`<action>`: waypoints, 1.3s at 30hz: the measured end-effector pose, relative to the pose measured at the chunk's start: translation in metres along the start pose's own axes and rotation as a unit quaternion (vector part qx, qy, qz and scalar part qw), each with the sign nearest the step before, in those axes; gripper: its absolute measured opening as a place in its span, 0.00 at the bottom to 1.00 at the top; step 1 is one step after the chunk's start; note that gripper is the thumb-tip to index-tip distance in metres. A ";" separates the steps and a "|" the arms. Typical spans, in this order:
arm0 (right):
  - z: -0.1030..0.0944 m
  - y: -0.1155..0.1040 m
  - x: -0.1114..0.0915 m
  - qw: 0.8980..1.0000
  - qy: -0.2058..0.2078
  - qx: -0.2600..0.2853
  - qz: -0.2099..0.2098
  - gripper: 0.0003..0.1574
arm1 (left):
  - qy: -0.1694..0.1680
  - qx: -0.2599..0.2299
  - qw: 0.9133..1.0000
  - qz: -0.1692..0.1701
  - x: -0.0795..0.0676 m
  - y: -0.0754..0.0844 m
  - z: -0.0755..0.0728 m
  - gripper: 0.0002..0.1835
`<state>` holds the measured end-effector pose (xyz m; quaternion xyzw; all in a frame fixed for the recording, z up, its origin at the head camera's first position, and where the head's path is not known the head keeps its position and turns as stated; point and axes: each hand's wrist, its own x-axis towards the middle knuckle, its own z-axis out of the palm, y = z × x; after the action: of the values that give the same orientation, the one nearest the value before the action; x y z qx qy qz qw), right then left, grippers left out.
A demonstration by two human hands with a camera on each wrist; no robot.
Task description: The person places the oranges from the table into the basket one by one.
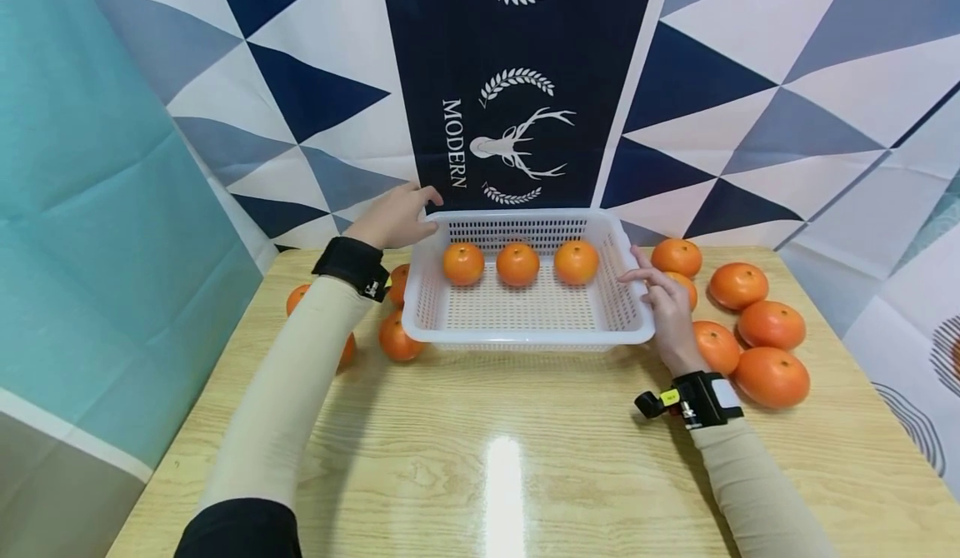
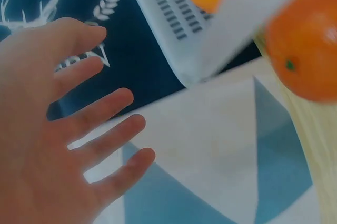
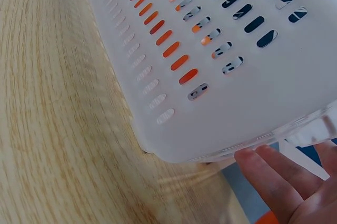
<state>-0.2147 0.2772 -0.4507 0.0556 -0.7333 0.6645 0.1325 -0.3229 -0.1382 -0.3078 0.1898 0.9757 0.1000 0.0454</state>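
Note:
A white slotted plastic basket [image 1: 525, 337] stands on the table with three oranges in a row inside, the middle orange [image 1: 517, 264] among them. My left hand [image 1: 397, 216] is at the basket's far left corner, fingers spread and holding nothing. In the left wrist view, the left hand [image 2: 63, 124] shows a gap between its fingertips and the basket [image 2: 163, 34]. My right hand [image 1: 670, 316] grips the basket's right rim, one digit over the edge. In the right wrist view, fingertips [image 3: 253, 163] are against the outside of the basket [image 3: 263, 87].
Several loose oranges lie right of the basket, including a large near orange [image 1: 772, 377]. More lie on the left, one orange [image 1: 397, 337] close to the basket's near left corner. Patterned cloth [image 1: 330, 83] hangs behind the wooden table [image 1: 420, 450].

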 end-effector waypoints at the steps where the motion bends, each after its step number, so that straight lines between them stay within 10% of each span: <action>1: 0.000 0.000 0.000 1.000 0.001 -0.002 0.000 0.27 | -0.001 -0.001 1.000 -0.003 -0.001 -0.005 0.000 0.28; 39: -0.001 0.002 0.001 1.000 0.004 -0.016 0.008 0.27 | -0.103 -0.039 0.986 -0.121 -0.097 -0.163 0.001 0.31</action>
<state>-0.2158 0.2782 -0.4519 0.0452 -0.7436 0.6540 0.1311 -0.2920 -0.3228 -0.3387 0.0776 0.9769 0.1114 0.1649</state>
